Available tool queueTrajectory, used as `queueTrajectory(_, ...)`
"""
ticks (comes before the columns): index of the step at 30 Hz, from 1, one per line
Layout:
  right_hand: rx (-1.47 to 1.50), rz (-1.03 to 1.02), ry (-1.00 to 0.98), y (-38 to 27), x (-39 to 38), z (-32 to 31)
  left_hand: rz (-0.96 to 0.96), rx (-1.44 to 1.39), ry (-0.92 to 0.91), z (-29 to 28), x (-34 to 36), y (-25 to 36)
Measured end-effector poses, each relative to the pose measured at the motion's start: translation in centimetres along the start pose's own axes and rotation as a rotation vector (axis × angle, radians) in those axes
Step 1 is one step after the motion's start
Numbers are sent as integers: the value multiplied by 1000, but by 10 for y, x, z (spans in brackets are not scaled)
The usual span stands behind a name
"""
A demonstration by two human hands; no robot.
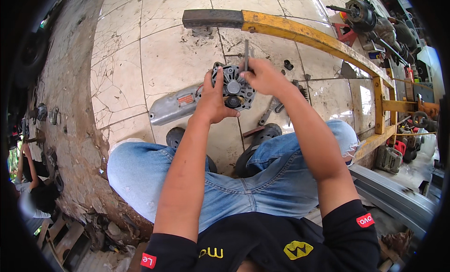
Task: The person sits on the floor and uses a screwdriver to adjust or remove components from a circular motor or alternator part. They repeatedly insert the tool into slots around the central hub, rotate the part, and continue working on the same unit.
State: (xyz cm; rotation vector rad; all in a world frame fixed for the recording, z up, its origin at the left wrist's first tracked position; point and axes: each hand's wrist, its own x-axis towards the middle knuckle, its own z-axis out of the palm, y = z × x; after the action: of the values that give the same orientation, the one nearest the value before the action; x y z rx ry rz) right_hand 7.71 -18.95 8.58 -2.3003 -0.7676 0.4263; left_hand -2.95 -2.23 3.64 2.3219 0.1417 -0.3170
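Observation:
A round grey alternator (233, 87) with a slotted metal housing lies on the tiles in front of my feet. My left hand (213, 101) grips its left side, fingers on the far part and thumb at the near edge. In my closed right hand (262, 77) is a thin dark metal rod (246, 54), pointing away from me above the alternator's far right edge. Where the rod's lower end meets the alternator is hidden by my fingers. A long grey metal cover (171, 106) with an orange label lies to the left, partly behind my left hand and forearm.
A yellow steel frame (309, 34) stretches across the far side and down the right. Loose tools (272, 110) and a small dark part (288, 64) lie right of the alternator. Machine parts (363, 16) crowd the far right. Another person (35, 178) is at the left edge.

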Motion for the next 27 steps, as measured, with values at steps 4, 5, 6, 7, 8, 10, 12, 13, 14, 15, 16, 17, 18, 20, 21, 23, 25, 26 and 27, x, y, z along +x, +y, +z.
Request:
queueTrajectory(4, 147, 162, 41, -3, 0, -13, 15, -10, 26, 1, -2, -6)
queueTrajectory(5, 135, 123, 5, 3, -4, -9, 30, -15, 30, 2, -1, -5)
queueTrajectory(6, 125, 81, -31, 7, -7, -4, 27, -19, 19, 1, 0, -3)
queueTrajectory(7, 114, 40, -67, 10, -11, 1, 24, -22, 8, 0, 0, -1)
queueTrajectory(8, 98, 95, -21, -2, -15, 1, 17, -20, -4, -1, -1, -1)
queueTrajectory(10, 147, 118, 168, 8, -10, -1, 16, -40, 2, -1, 0, 2)
queueTrajectory(12, 277, 199, 325, 17, -8, -8, 9, -35, 14, 1, -3, 2)
queueTrajectory(13, 274, 235, 394, 22, -8, -15, 5, -23, 27, 2, -4, 2)
queueTrajectory(14, 270, 266, 466, 28, -9, -24, 4, -10, 45, 2, -3, 3)
queueTrajectory(15, 265, 298, 538, 34, -12, -31, -5, 5, 40, 1, -3, 3)
queueTrajectory(16, 189, 370, 528, 44, -16, -31, -14, 21, 35, 1, -4, 2)
queueTrajectory(17, 111, 442, 520, 59, -22, -26, -19, 37, 30, 3, -2, 1)
queueTrajectory(18, 35, 515, 508, 77, -28, -18, 0, 51, 48, 5, -2, -2)
queueTrajectory(20, -33, 594, 219, 137, -41, 13, -20, -7, 50, 6, -3, 7)
queueTrajectory(21, -106, 626, 57, 140, -47, 25, -41, -29, 55, 5, -5, 8)
queueTrajectory(23, -165, 695, -134, 148, -63, 49, -23, -25, 86, 8, -6, 8)
queueTrajectory(25, -140, 780, -193, 162, -78, 71, -24, -4, 110, 12, -6, 11)
queueTrajectory(26, -128, 848, -140, 157, -81, 79, -19, -18, 119, 12, -7, 9)
queueTrajectory(27, -139, 840, -100, 153, -84, 82, -27, -20, 118, 12, -8, 8)
